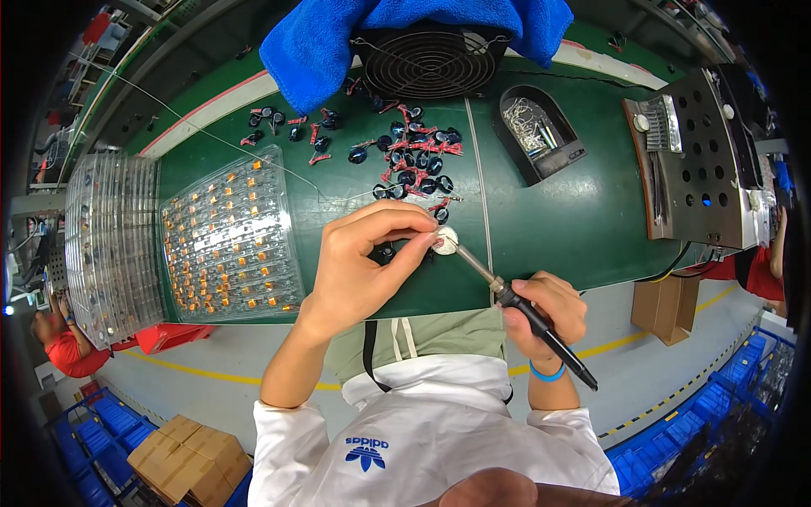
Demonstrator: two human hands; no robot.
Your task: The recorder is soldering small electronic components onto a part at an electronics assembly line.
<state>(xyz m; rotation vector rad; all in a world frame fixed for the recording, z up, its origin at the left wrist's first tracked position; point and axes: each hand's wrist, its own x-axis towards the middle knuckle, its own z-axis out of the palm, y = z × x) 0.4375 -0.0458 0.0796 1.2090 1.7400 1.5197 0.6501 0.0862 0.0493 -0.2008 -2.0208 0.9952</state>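
Observation:
My left hand (pixel 372 264) is closed, thumb and forefinger pinched at the edge of a small round silver part (pixel 446 242). What else lies between those fingertips is too small to make out. A soldering iron (pixel 536 318) with a black handle is gripped in my right hand (pixel 549 314). Its metal tip reaches up and left to the silver part and seems to touch it. Just beyond my hands lies a loose heap of dark round components with red wires (pixel 414 159). Part of another dark piece (pixel 384 252) shows beneath my left hand.
Left on the green table (pixel 583 224) is a clear tray of orange-marked parts (pixel 228 241), beside stacked clear trays (pixel 111 245). A black fan (pixel 431 63) with a blue towel (pixel 308 55) stands at the back. To the right are a black bin (pixel 528 169) and a perforated metal box (pixel 705 169).

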